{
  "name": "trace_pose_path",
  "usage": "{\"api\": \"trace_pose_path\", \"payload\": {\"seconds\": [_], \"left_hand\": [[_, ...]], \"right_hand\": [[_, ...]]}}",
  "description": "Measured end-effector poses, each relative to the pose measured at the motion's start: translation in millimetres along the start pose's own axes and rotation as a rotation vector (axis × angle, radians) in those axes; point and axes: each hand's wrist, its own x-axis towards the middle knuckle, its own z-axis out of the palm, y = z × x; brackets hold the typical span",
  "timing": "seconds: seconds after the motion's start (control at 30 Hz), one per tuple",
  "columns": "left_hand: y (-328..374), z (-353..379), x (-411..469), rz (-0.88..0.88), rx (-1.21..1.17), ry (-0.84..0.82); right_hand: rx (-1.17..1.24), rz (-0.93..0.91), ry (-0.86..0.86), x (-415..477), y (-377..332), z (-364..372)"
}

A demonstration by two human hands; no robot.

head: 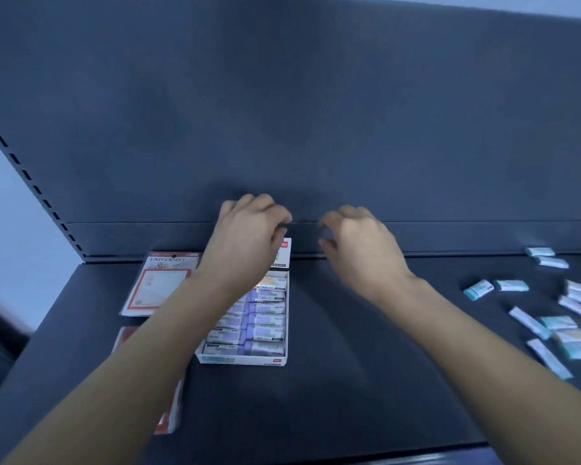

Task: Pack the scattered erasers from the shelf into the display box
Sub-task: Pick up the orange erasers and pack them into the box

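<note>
A white display box (242, 360) stands on the dark shelf left of centre, filled with rows of purple-labelled erasers (265, 317). Its upright back flap (284, 255) leans against the shelf's rear panel. My left hand (249, 236) is curled over the top of that flap and hides most of it. My right hand (359, 246) hovers to the right of the box with loosely curled fingers and holds nothing; it is blurred. Several scattered erasers (550, 325) in pale blue and teal wrappers lie at the far right of the shelf.
Flat packets of certificate paper (155, 283) lie left of the box, and a red packet (128, 340) sits under my left forearm. The shelf's rear panel (316, 129) rises right behind the hands. The shelf's front edge (316, 454) runs along the bottom.
</note>
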Motion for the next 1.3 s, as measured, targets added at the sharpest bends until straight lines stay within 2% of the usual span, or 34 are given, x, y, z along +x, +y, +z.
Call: {"api": "trace_pose_path", "payload": {"seconds": [0.27,0.57,0.73,0.93,1.3], "left_hand": [[112.1,0.2,20.8,0.176,-0.017,0.032],[295.3,45.8,38.3,0.324,-0.084,0.008],[368.8,81.6,39.2,0.343,-0.101,-0.059],[404.2,135.0,38.1,0.316,-0.076,-0.275],[395.3,240.1,50.4,0.294,0.096,-0.621]], "right_hand": [[-0.011,0.093,0.138,-51.4,82.1,-45.6],[-0.061,0.279,0.212,-143.7,249.2,-87.9],[-0.044,0.353,0.209,-182.7,329.4,-99.5],[-0.020,0.388,0.143,-206.7,377.5,-94.4],[-0.007,0.480,-0.037,-221.5,420.6,-71.0]]}}
